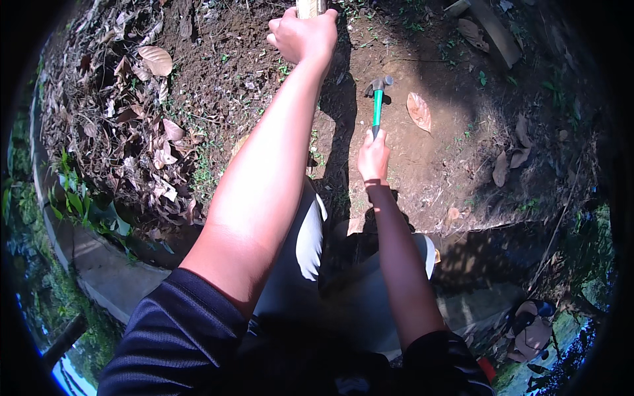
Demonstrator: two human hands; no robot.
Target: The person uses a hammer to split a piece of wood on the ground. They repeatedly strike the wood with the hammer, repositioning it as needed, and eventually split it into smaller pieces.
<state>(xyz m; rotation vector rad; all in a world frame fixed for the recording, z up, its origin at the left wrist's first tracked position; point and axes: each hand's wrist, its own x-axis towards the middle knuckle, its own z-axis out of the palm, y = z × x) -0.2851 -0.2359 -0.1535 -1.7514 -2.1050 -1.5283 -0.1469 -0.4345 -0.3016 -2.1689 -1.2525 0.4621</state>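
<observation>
Your claw hammer (378,99) has a green handle and a dark steel head, pointing away from you over bare soil (429,158). Your right hand (373,157) grips its handle end. Your left hand (305,36), arm outstretched, is clenched around a pale wooden stake (310,6).

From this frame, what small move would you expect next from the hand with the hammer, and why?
Probably a lift of the hammer toward the wooden stake. The right hand grips its green handle with the head low over the bare soil, while the left hand holds the stake out ahead, apart from the hammer.
</observation>
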